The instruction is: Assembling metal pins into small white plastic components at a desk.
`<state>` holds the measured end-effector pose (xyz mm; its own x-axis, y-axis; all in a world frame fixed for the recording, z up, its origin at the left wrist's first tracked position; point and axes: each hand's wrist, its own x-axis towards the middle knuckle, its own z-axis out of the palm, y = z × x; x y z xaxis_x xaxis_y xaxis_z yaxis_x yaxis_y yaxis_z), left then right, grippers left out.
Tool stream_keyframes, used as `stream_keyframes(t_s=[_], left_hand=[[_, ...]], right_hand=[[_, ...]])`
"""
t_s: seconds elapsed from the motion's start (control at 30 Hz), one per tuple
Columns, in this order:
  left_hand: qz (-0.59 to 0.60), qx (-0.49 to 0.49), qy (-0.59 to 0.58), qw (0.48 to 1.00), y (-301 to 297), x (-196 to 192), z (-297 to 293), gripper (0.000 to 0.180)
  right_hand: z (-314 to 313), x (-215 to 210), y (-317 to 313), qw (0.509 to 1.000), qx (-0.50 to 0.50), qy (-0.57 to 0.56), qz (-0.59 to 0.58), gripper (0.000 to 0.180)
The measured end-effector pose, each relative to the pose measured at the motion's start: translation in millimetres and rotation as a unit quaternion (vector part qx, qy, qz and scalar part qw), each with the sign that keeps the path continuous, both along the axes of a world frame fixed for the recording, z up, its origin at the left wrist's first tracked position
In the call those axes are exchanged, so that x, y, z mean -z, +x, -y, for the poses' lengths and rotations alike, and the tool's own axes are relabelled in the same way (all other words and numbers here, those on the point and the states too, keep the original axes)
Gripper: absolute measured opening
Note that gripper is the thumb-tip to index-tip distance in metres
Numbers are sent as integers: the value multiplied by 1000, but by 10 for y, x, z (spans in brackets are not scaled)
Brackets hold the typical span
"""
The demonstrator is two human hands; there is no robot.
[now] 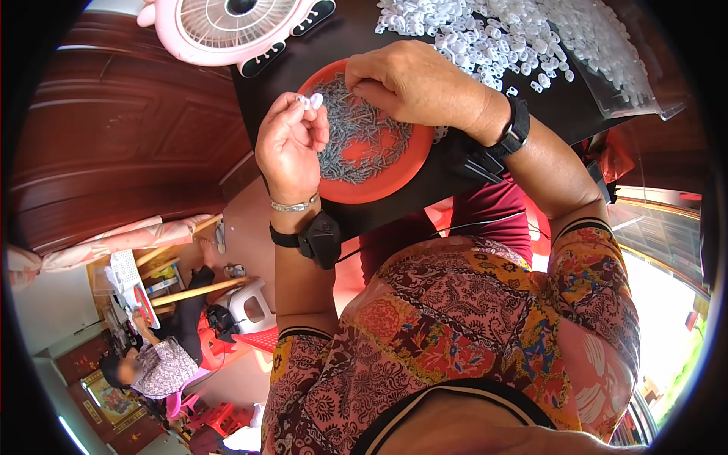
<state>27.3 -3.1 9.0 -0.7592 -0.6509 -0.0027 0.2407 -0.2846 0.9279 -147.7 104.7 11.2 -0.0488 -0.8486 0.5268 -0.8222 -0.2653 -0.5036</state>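
My left hand (292, 144) is pinched on a small white plastic piece (316, 99), held up at the left rim of an orange-red bowl (406, 171). A loose layer of small grey screws (345, 155) covers much of the bowl's bottom. Over the far side of the bowl hangs my right hand (413, 83), fingers bent and drawn together. Whatever its fingertips hold, if anything, is hidden. Beyond that hand, many more white plastic pieces (485, 45) lie heaped on the dark table (265, 95).
A pink fan (235, 30) stands at the far left of the table. To the right, a clear plastic container (622, 83) holds more white pieces. A thin cable runs between my wrist devices. Another person (163, 364) sits at the lower left, near a white stool (250, 307).
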Motion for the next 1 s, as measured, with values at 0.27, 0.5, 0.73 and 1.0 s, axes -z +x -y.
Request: stream_keyframes(t_s=[0.27, 0.5, 0.73, 1.0], left_hand=[[96, 7, -76, 992, -3, -13, -49, 18], [86, -6, -87, 992, 7, -7, -52, 18], [125, -4, -124, 984, 8, -4, -56, 18], [167, -7, -106, 980, -10, -44, -76, 18]], right_hand=[[38, 79, -29, 999, -13, 27, -43, 8], [27, 110, -22, 994, -1, 15, -104, 9], [-58, 51, 118, 963, -205, 160, -65, 9], [-52, 104, 165, 964, -171, 150, -138, 10]])
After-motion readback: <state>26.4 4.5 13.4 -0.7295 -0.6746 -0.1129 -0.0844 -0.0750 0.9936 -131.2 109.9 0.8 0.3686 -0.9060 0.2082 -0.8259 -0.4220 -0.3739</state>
